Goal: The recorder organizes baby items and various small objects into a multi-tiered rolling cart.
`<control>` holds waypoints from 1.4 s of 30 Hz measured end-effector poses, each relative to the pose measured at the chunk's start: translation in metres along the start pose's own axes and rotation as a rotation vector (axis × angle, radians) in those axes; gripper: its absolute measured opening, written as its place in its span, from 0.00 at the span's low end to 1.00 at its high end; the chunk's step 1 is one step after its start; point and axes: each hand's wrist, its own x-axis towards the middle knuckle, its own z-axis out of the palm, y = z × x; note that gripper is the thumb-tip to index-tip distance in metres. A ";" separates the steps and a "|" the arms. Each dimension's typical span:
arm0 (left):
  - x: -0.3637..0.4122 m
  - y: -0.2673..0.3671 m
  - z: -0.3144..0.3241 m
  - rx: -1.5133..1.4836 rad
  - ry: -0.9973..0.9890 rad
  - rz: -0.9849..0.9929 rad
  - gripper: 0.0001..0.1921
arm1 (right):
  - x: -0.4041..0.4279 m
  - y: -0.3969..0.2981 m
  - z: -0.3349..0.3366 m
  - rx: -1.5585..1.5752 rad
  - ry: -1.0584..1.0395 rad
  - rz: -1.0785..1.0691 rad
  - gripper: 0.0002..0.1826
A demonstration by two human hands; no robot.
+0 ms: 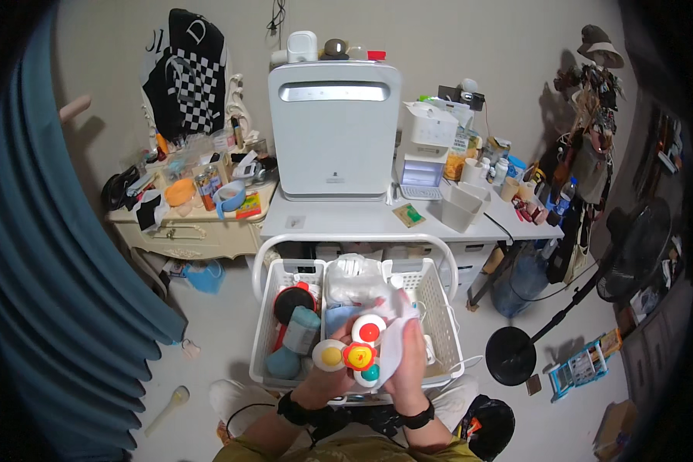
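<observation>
My left hand (327, 378) holds a colourful plastic toy, apparently a baby rattle (360, 356), with a smiling flower at its middle and round white lobes bearing red, yellow and teal domes. A thin white cloth (393, 353) is gripped in my right hand (411, 361), close against the toy's right side. Both hands are above a white plastic basket cart (451, 341). On its left side lie a teal packet (302, 330) and a round black item with a red rim (294, 304). A clear plastic bag (355, 280) fills the middle back.
A white cart handle (355, 238) arches before a white desk (346, 222) holding a large white appliance (335, 133). A cluttered cream dresser (208, 234) stands left, beside a blue curtain (52, 289). Right are a black fan base (510, 356) and a black-lined bin (491, 430).
</observation>
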 end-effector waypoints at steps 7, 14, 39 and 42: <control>-0.005 -0.036 -0.061 0.114 0.002 -0.034 0.31 | 0.009 -0.044 0.037 -0.674 -0.508 -0.354 0.21; 0.005 -0.020 -0.027 0.875 -0.080 0.409 0.28 | 0.010 -0.014 0.007 -0.465 -0.172 -0.141 0.17; 0.011 -0.033 -0.039 0.037 0.070 0.060 0.15 | 0.005 -0.039 0.049 -1.392 -0.637 -0.707 0.22; 0.000 -0.023 -0.035 0.032 0.015 -0.009 0.15 | 0.007 -0.051 0.036 -1.283 -0.921 -0.688 0.22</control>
